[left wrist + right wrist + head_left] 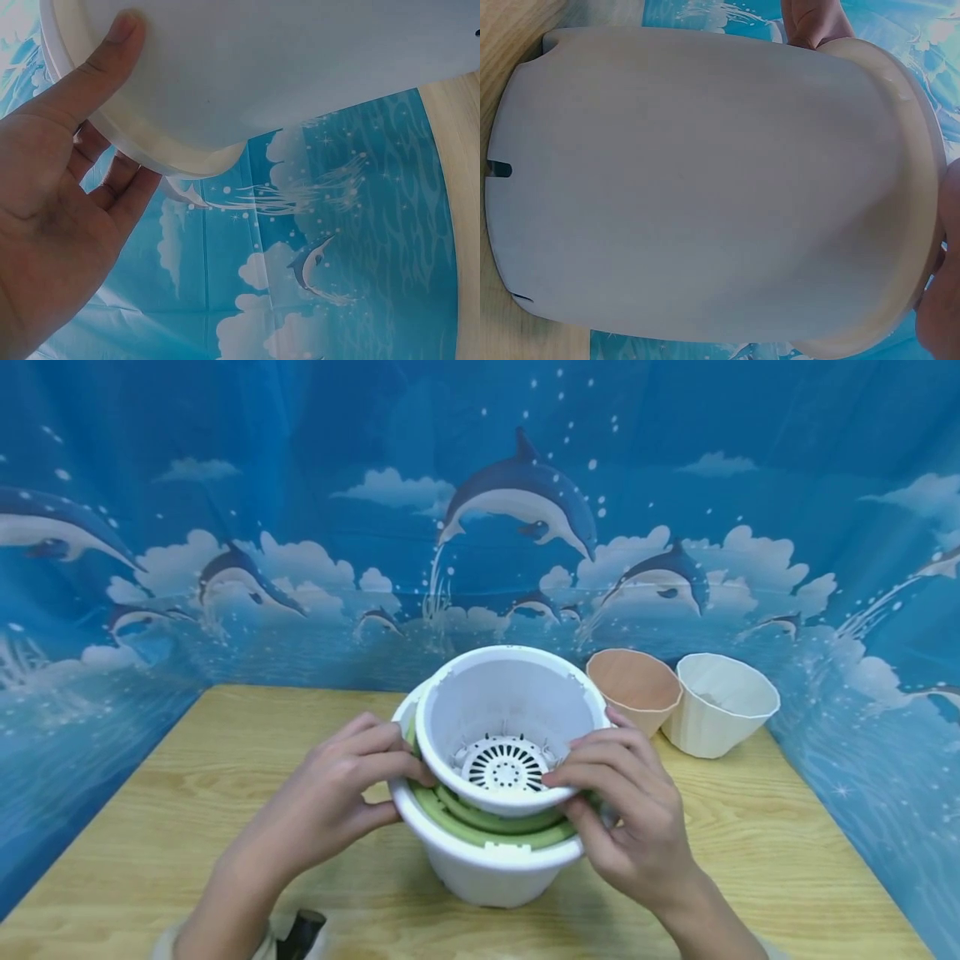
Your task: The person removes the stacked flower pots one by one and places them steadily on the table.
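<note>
Likely a stacking or unstacking step: left hand [348, 781] and right hand [630, 802] grip nested pots [495, 802] near the top; next move probably needs even, level force.

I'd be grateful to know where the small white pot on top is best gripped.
Probably pinch the small white pot by its rim, left and right, coming from above: that open edge stands above the green rims, while most of its outer wall is hidden inside the stack.
</note>
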The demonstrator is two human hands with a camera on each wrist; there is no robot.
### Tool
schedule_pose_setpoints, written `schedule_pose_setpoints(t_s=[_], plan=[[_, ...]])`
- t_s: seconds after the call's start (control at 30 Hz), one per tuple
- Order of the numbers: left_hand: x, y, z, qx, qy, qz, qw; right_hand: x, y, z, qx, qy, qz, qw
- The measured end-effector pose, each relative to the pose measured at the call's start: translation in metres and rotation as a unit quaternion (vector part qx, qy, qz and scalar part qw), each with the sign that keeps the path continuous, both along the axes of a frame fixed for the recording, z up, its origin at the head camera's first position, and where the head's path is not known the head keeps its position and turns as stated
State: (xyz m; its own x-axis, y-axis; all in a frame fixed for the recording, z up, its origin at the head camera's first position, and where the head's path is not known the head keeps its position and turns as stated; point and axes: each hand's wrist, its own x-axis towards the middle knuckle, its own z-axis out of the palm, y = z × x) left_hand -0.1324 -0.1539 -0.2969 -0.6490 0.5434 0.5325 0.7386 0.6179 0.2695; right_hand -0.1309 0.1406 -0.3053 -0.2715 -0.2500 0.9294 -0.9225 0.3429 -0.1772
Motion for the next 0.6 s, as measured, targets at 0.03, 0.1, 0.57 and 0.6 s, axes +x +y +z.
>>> schedule_pose_setpoints(t_s=[0.03,0.1,0.57,0.6], plan=[[0.0000,0.0001,0.0000,0.000,0.001,-0.001,1.0000,-0.0003,0.0001,-0.0001,-0.002,0.003,0.001,1.000],[-0.0002,0.0003,0.0000,0.001,0.002,-0.001,1.0000,-0.0008,-0.0002,-0.0006,-0.006,0.009,0.003,1.000],[-0.0006,-0.0004,0.0000,-0.002,-0.003,0.001,1.0000,-0.0024,-0.0044,-0.0016,-0.033,0.056,0.009,0.998],[-0.0008,-0.0004,0.0001,-0.003,-0.003,0.001,1.0000,-0.0024,-0.0052,-0.0012,-0.036,0.061,0.008,0.997]])
